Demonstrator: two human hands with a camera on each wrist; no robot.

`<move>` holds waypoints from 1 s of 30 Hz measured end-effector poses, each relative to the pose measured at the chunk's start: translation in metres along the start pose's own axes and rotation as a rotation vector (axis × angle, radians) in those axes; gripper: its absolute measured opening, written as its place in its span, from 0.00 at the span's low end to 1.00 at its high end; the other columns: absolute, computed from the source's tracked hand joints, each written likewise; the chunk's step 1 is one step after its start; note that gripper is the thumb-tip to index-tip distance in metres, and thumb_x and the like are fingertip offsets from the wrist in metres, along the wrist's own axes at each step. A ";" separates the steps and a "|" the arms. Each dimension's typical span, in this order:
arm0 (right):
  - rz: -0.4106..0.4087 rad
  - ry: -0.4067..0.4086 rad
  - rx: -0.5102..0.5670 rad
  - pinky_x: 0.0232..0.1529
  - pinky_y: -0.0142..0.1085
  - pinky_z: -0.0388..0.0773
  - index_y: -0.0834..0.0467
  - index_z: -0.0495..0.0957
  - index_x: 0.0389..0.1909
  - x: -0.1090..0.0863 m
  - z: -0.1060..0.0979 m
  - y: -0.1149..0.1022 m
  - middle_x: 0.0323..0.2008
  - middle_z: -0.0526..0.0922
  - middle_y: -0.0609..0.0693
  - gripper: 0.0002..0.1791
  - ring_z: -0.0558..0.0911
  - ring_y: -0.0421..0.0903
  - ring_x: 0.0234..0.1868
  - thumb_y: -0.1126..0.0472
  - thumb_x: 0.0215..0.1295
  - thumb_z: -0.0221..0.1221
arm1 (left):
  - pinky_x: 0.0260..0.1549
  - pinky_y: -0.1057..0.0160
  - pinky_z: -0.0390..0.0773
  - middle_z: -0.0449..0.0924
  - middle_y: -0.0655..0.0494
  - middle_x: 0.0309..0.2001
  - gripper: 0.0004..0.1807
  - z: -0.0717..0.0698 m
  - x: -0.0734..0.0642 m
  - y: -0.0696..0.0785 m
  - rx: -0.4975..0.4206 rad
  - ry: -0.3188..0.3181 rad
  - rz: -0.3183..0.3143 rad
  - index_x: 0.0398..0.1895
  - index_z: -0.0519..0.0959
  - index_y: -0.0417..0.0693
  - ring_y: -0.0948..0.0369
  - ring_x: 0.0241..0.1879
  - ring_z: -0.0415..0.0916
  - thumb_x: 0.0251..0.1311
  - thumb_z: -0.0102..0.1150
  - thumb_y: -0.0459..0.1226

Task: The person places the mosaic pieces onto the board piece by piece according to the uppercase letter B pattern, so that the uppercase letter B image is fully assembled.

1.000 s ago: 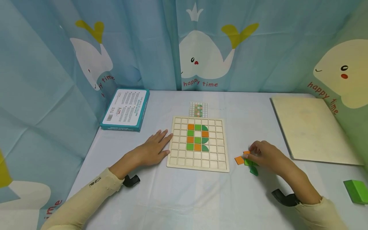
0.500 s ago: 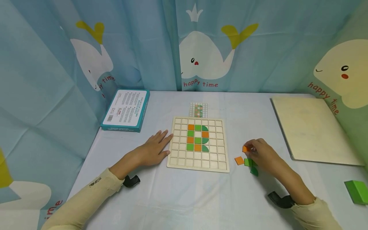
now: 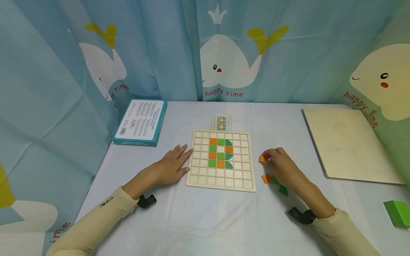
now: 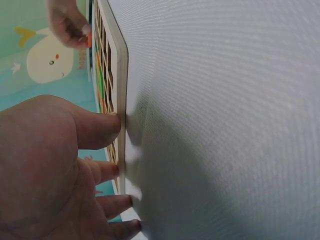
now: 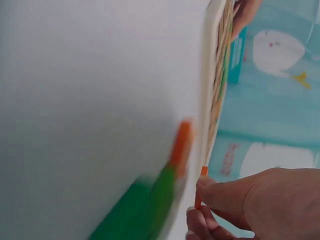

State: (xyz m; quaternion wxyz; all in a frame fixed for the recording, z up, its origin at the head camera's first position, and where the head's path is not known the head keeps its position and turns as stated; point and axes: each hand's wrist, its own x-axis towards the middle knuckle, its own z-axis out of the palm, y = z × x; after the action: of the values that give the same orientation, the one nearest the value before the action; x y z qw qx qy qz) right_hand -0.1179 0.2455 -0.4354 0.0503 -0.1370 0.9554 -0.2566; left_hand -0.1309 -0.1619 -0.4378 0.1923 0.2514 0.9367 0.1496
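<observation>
A pale wooden grid board (image 3: 221,181) lies mid-table, with orange, light green and dark green tiles set in its cells. My left hand (image 3: 168,166) lies with fingers spread at the board's left edge; in the left wrist view the thumb (image 4: 100,131) touches its rim. Just right of the board, my right hand (image 3: 282,167) pinches an orange square tile (image 3: 263,158) between thumb and fingertips. Below that hand are another orange tile (image 3: 266,178), a light green tile (image 3: 275,181) and a dark green curved tile (image 3: 283,190), partly covered by the hand.
Behind the board lies a small printed pattern card (image 3: 221,122), its lower edge meeting the board. A teal box (image 3: 140,121) sits at the back left. A large pale panel (image 3: 350,144) lies at the right, with a green block (image 3: 397,213) nearer the front. Curtains enclose the table.
My right hand has picked an orange tile from the loose pile and carried it left and slightly away, toward the board. The left hand has stayed in place.
</observation>
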 end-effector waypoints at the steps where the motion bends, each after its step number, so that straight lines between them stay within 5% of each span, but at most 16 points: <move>1: 0.005 -0.008 0.001 0.51 0.55 0.82 0.70 0.77 0.59 0.003 0.001 -0.006 0.52 0.75 0.68 0.15 0.80 0.62 0.50 0.71 0.75 0.60 | 0.81 0.39 0.46 0.40 0.44 0.86 0.39 0.000 0.000 0.000 -0.001 -0.002 -0.002 0.87 0.48 0.51 0.42 0.85 0.35 0.82 0.46 0.50; 6: -0.042 -0.032 0.023 0.48 0.49 0.82 0.68 0.78 0.59 0.014 0.010 -0.035 0.51 0.76 0.65 0.16 0.80 0.58 0.49 0.71 0.74 0.61 | 0.81 0.39 0.46 0.40 0.44 0.87 0.39 0.001 0.001 -0.001 0.004 -0.008 -0.010 0.87 0.48 0.52 0.43 0.85 0.35 0.82 0.46 0.51; 13: -0.254 -0.028 0.027 0.46 0.43 0.85 0.67 0.81 0.51 0.024 0.037 -0.070 0.45 0.80 0.57 0.12 0.82 0.52 0.45 0.70 0.69 0.67 | 0.81 0.39 0.46 0.40 0.44 0.86 0.39 0.002 0.002 -0.002 0.003 -0.012 -0.009 0.87 0.48 0.51 0.43 0.85 0.35 0.82 0.46 0.51; 19: -0.338 -0.046 0.019 0.41 0.37 0.82 0.62 0.82 0.45 0.029 0.058 -0.096 0.42 0.81 0.52 0.10 0.79 0.45 0.39 0.67 0.67 0.71 | 0.81 0.40 0.46 0.39 0.45 0.87 0.39 0.001 0.002 -0.001 0.004 -0.017 -0.010 0.87 0.47 0.52 0.43 0.85 0.35 0.82 0.46 0.51; 30: -0.448 0.030 -0.086 0.40 0.36 0.84 0.61 0.87 0.40 0.027 0.075 -0.114 0.39 0.85 0.51 0.10 0.81 0.44 0.35 0.69 0.59 0.76 | 0.81 0.40 0.47 0.39 0.46 0.87 0.39 0.000 0.002 -0.002 0.011 -0.022 -0.016 0.88 0.47 0.53 0.44 0.85 0.35 0.82 0.46 0.52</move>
State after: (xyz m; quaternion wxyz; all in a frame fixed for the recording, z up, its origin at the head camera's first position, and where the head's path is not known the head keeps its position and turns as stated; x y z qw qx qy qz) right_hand -0.1040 0.1072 -0.4435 -0.0279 -0.3442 0.9117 -0.2225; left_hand -0.1329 -0.1621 -0.4391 0.2023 0.2468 0.9373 0.1401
